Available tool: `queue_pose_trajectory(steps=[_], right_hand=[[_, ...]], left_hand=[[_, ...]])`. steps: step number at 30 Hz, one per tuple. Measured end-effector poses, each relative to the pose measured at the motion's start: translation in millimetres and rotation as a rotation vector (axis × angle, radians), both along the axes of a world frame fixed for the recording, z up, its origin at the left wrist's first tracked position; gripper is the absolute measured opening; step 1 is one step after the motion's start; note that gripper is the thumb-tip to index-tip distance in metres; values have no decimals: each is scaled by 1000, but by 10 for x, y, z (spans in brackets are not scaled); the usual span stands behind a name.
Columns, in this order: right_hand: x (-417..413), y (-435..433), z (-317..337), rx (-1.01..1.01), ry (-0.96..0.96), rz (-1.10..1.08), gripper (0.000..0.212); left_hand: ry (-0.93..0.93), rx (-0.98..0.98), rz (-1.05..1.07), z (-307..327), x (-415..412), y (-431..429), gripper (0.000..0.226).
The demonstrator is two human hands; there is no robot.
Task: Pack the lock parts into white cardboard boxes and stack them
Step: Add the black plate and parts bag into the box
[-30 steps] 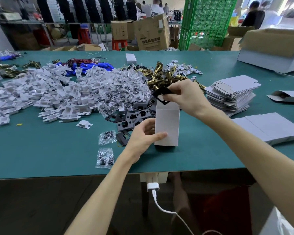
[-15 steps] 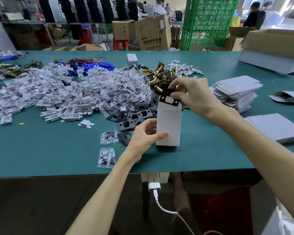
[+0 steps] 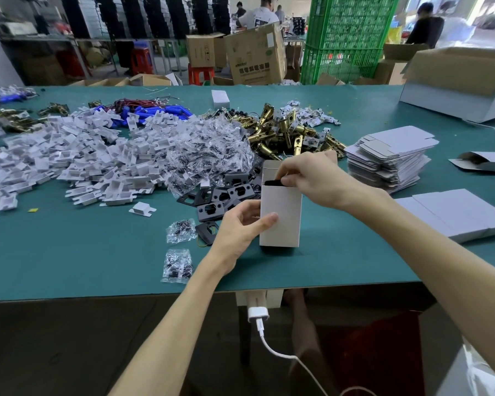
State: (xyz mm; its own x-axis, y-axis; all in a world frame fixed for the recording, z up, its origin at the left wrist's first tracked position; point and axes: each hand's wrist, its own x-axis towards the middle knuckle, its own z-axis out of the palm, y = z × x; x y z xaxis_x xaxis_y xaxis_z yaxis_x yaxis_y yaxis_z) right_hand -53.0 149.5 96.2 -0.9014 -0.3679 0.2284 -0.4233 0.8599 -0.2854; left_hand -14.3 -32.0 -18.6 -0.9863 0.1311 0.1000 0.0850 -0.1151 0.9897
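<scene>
Closest in, just this side of the left hand point(image 3: 240, 232), two little screw bags point(image 3: 177, 265) sit on the green counter point(image 3: 69, 261), not packed yet. The left hand wraps around the side of an upright white box point(image 3: 280, 218), thumb across the front, holding it steady on the counter. The right hand point(image 3: 317, 181) is over the open top with its fingertips pinched on a black plate point(image 3: 273, 182) that's mostly down inside, only its top edge showing at the mouth. The box itself is plain white card, tall and narrow, back flap standing up, no dents I can see. So I'd say this one is mid-fill: flaps not closed, and I can't tell what else is in it. Just beyond the left hand there's a scatter of loose plates point(image 3: 226, 192), then farther out big heaps of white plastic pieces point(image 3: 69, 161), clear bagged bits point(image 3: 209, 150) and brass latches point(image 3: 280, 130). Out past the right hand is a stack of flat unfolded boxes point(image 3: 389, 155). No stack of finished boxes is clearly visible, so there's loads left to do.
</scene>
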Motion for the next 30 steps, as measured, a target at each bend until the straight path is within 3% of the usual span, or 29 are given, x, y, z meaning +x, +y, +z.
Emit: queue_pose_trajectory(steps=[5,8,14,21,25,30], right_hand=[[67,-64,-13,74,-50,6,30],[72,-76,-12,103,-92,0,27],[70,-102,-20,121,-99,-15,47],[109,-165,-14,119,-66,-24,39],[145,-250,-3,188,26,-55,35],[263,-585,75,119,281,-30,18]], left_hand=[[8,8,-4,9,12,10,50],[5,9,-10,4,8,11,48],[1,-2,-4,7,1,8,40],[-3,-15,1,3,1,1,35],[-8,-21,4,-14,-8,-4,32],[-9,-27,5,0,-9,-6,30]])
